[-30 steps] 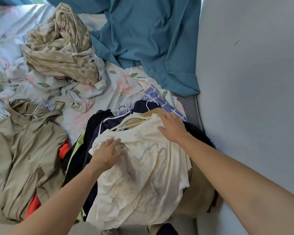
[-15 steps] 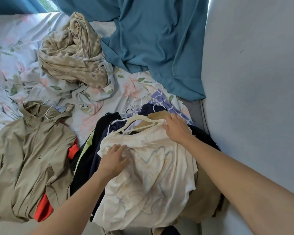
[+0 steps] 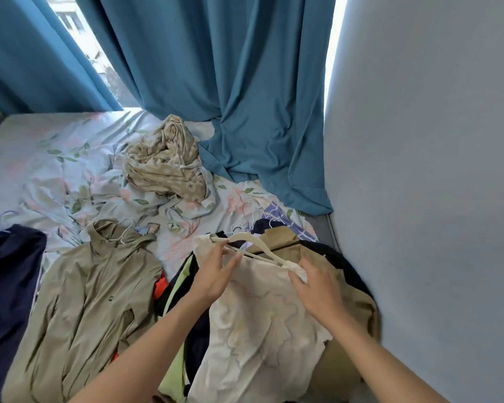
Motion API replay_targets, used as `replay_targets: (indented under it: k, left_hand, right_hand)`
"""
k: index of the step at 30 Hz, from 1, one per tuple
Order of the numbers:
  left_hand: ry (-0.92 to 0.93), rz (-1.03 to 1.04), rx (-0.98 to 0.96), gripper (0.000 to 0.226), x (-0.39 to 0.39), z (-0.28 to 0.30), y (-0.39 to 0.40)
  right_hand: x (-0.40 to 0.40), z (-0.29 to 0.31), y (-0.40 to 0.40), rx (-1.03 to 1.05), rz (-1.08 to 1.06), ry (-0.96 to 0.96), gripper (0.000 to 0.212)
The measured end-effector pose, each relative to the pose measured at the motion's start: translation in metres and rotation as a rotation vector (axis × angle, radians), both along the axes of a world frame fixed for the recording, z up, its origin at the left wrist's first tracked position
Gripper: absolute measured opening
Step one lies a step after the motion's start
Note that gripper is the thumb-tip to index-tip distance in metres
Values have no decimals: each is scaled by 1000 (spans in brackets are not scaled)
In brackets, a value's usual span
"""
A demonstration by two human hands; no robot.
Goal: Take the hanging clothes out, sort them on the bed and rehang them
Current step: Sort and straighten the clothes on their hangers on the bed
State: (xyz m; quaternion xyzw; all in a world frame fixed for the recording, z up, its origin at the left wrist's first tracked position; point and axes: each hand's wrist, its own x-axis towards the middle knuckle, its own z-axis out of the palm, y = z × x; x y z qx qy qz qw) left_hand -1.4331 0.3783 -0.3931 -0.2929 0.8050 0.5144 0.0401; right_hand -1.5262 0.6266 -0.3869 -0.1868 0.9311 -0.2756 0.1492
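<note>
A bed with a floral sheet is shown below teal curtains. Sorting is judged to be midway: a khaki jacket is laid out at lower left, while a pile at lower centre is left unsorted and nothing appears rehung. The cream top, wrinkled and faintly printed, is seen on the pile. Its hanger is pinched by the left hand; its shoulder is gripped by the right hand.
</note>
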Motion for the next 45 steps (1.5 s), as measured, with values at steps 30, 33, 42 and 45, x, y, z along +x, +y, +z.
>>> replay_targets:
  k: [30, 33, 42, 45]
  left_hand:
    - [407, 585, 407, 69, 327, 212, 32]
    - [382, 577, 347, 63, 364, 225, 30]
    - [303, 415, 199, 40, 462, 261, 9]
    - [289, 345, 144, 33, 497, 263, -13]
  right_hand:
    - [344, 184, -18, -461, 694, -78, 18]
    - [357, 192, -29, -486, 751, -53, 12]
    - [376, 196, -106, -447, 729, 163, 36]
    - [389, 201, -138, -441, 734, 254, 53]
